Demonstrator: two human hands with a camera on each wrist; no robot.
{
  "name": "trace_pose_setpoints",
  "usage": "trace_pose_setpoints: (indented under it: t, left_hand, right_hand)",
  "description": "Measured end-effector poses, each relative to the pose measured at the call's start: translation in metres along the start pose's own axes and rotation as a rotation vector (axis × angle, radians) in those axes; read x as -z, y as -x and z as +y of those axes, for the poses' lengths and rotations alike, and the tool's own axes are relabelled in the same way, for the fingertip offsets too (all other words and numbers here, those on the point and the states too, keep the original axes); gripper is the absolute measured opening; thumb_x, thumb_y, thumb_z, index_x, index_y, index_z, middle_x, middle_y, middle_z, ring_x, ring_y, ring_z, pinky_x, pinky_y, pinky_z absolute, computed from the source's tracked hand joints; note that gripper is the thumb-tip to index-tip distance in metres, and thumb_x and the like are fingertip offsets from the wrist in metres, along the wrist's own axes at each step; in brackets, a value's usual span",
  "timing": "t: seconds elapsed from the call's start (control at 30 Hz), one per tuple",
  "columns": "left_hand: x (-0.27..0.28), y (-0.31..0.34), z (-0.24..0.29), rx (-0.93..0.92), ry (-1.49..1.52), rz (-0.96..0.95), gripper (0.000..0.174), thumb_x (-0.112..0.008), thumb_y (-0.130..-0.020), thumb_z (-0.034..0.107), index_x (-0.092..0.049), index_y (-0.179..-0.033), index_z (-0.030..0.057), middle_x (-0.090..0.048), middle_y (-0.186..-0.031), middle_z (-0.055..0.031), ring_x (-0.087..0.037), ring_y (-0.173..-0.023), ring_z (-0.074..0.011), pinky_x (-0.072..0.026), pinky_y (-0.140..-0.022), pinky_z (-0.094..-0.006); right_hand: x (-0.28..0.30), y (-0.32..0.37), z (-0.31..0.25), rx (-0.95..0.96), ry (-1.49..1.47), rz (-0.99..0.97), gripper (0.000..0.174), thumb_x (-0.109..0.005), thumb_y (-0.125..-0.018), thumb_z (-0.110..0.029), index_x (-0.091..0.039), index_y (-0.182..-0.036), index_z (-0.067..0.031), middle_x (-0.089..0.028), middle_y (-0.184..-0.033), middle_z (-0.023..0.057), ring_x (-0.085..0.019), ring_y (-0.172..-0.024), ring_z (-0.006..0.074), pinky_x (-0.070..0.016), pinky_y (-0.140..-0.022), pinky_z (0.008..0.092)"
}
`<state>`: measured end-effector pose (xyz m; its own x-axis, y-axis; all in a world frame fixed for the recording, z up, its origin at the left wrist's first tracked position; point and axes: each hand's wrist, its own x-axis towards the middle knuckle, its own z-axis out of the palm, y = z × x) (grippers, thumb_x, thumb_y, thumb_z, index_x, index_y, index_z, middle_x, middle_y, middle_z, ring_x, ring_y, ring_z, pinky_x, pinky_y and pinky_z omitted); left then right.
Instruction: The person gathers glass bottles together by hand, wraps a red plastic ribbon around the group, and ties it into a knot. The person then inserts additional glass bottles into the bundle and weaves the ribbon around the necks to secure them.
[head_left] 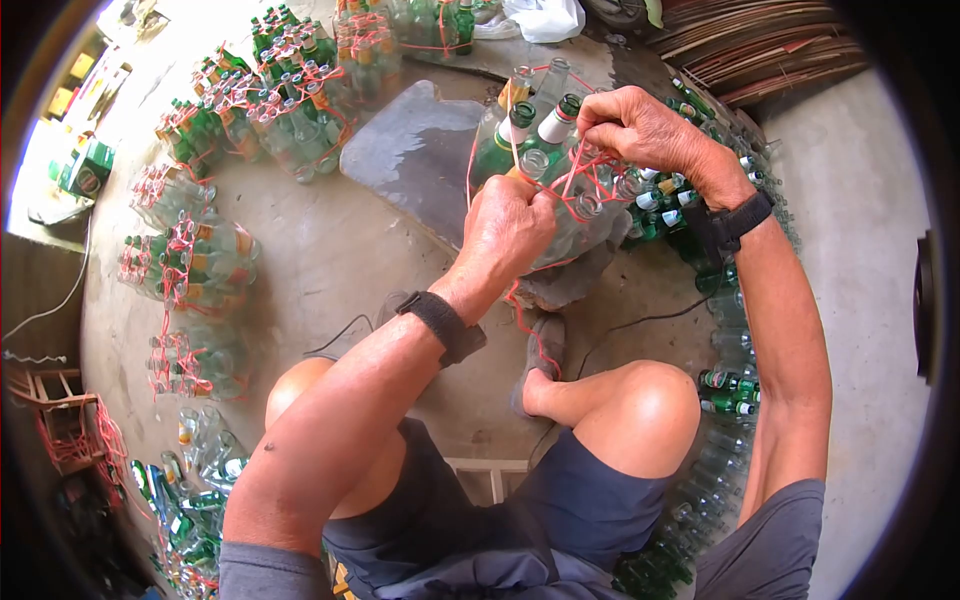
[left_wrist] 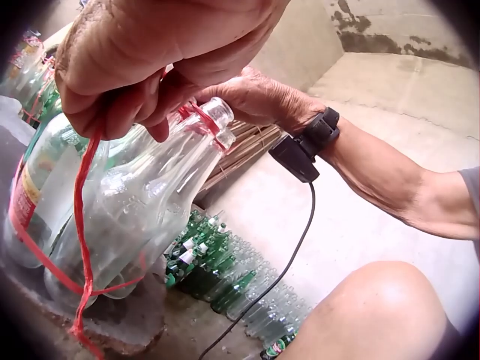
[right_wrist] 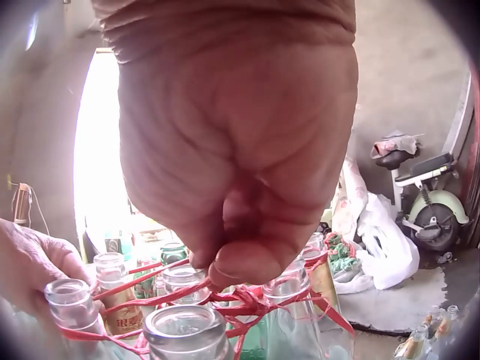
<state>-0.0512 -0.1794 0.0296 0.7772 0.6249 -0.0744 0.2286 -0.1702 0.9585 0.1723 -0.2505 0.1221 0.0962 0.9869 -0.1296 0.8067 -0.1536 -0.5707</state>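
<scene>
A bundle of glass bottles, some clear and some green [head_left: 517,122], stands on a low stone block [head_left: 575,275] before the person. Red plastic twine [head_left: 570,180] crosses between the bottle necks and also runs round the bodies. At the near side of the bundle the left hand [head_left: 510,230] has its fingers curled on the twine; a strand [left_wrist: 84,217] hangs from its fingertips in the left wrist view. Over the far right necks, the right hand [head_left: 650,130] pinches twine between thumb and fingers, just above a clear bottle mouth [right_wrist: 185,321].
Tied bottle bundles [head_left: 190,260] line the floor at left and back. Loose bottles [head_left: 735,330] lie in rows along the right wall. A dark flat slab [head_left: 415,150] lies behind the block. Black cables [head_left: 665,315] trail from the wrist cameras. An electric scooter [right_wrist: 431,202] stands farther off.
</scene>
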Motion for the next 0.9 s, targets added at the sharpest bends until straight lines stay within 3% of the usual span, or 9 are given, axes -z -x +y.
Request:
trace_pose_setpoints:
  t: [0.23, 0.43, 0.9]
  left_hand:
    - [-0.002, 0.0, 0.001, 0.04, -0.02, -0.001, 0.033, -0.06, -0.095, 0.022, -0.075, -0.09, -0.0077, -0.059, -0.061, -0.0055, -0.052, -0.061, -0.0116, -0.0453, -0.057, -0.0361]
    - [-0.003, 0.0, -0.001, 0.029, -0.025, 0.015, 0.034, -0.06, -0.095, 0.023, -0.074, -0.088, -0.0077, -0.057, -0.059, -0.0041, -0.05, -0.06, -0.011, -0.0438, -0.055, -0.0363]
    - [-0.004, 0.001, 0.001, 0.037, -0.008, 0.027, 0.036, -0.06, -0.095, 0.024, -0.073, -0.083, -0.0077, -0.055, -0.058, -0.0021, -0.05, -0.057, -0.0103, -0.0426, -0.054, -0.0353]
  right_hand:
    - [0.005, -0.005, 0.0, -0.164, -0.098, -0.097, 0.008, -0.063, -0.098, -0.007, -0.066, -0.093, -0.0004, -0.062, -0.073, -0.0013, -0.055, -0.06, 0.0062, -0.0477, -0.055, 0.0269]
    - [0.004, -0.008, 0.003, -0.127, -0.148, -0.099, 0.01, -0.061, -0.096, -0.011, -0.066, -0.09, -0.0043, -0.06, -0.067, -0.0007, -0.052, -0.052, 0.0063, -0.0444, -0.05, 0.0278]
    - [0.005, -0.016, 0.001, -0.152, -0.038, -0.12, 0.008, -0.063, -0.096, -0.009, -0.067, -0.093, -0.0019, -0.065, -0.07, 0.0044, -0.06, -0.054, 0.0121, -0.049, -0.05, 0.0312]
